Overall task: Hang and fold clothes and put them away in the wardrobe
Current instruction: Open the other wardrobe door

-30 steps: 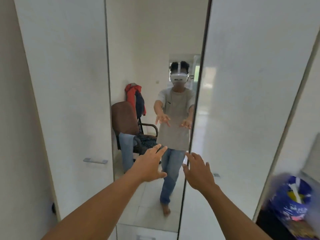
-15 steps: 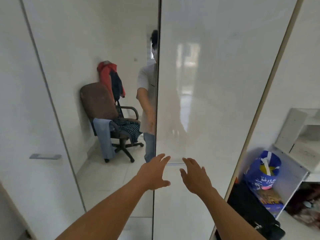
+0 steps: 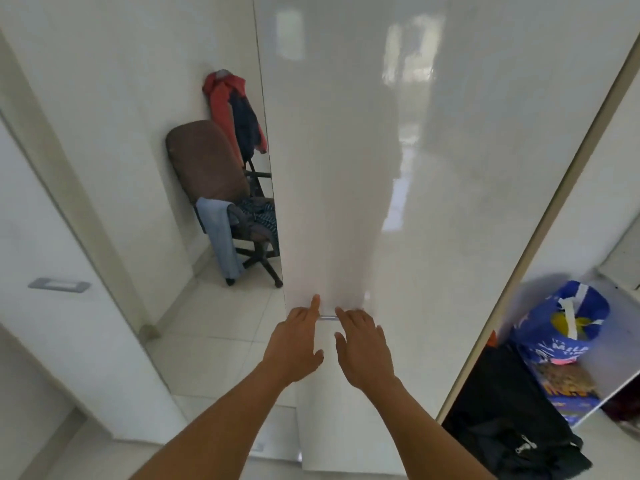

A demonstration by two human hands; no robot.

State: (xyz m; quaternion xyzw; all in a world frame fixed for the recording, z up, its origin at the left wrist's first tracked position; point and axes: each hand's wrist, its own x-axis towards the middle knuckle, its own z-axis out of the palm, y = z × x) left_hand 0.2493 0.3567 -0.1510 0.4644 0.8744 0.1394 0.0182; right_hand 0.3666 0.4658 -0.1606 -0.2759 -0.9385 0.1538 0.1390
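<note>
Two bare forearms reach forward from the bottom edge. Left hand (image 3: 294, 344) and right hand (image 3: 363, 348) lie side by side, a narrow gap between them, fingers spread and extended, nothing gripped in either. Left index fingertip touches the glossy white wardrobe door (image 3: 398, 168); the right fingertips reach one small metal handle (image 3: 327, 318) on that door, seen in the gap between the two hands. Whether the right fingers hook the handle or only rest on it is unclear.

Right of the right hand, past the door's edge, the wardrobe interior is open: one black garment (image 3: 502, 420) heaped low, and beside it, farther right, one blue printed bag (image 3: 568, 320) on a white shelf (image 3: 620, 341), with one printed box (image 3: 564, 386) under the bag.

Left of the left hand, one mirror panel (image 3: 156, 133) reflects the room. Farther left, a second white door with one grey handle (image 3: 59, 284).

Beyond the hands, in the reflection: one brown office chair (image 3: 207, 161), one light blue garment (image 3: 221, 237) draped over its arm, one dark patterned cloth (image 3: 259, 213) on the seat, and one red and navy jacket (image 3: 235, 109) hanging above the chair back.
</note>
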